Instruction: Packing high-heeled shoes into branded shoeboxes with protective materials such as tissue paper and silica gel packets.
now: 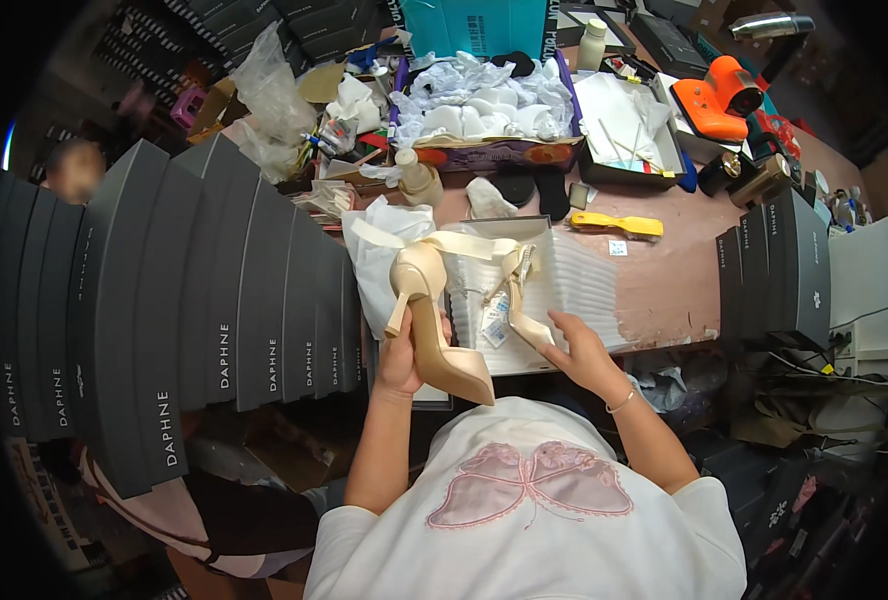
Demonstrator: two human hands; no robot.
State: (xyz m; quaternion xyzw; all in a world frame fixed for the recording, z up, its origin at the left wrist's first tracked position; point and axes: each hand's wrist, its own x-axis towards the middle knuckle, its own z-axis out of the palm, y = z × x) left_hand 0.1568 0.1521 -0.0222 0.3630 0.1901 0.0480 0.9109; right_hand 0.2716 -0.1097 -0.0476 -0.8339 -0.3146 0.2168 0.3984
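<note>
- Head view: my hands are apart.
- My left hand (pixel 402 356) is clamped around a cream high-heeled shoe (pixel 430 322), toe angled toward me.
- My right hand (pixel 588 354) is at the second shoe's (pixel 526 322) toe, in or just over the open box (pixel 539 238); I cannot tell whether it grips.

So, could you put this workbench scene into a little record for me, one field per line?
Left hand: holds a cream high-heeled shoe, sole showing
Right hand: at the toe of a second cream shoe; grip unclear
Hanging tag: white and blue, beside the second shoe
Left side: tall dark grey boxes in a row
Right side: more dark boxes
Beyond the hands: yellow-handled brush, purple-sided box of white wads
</note>
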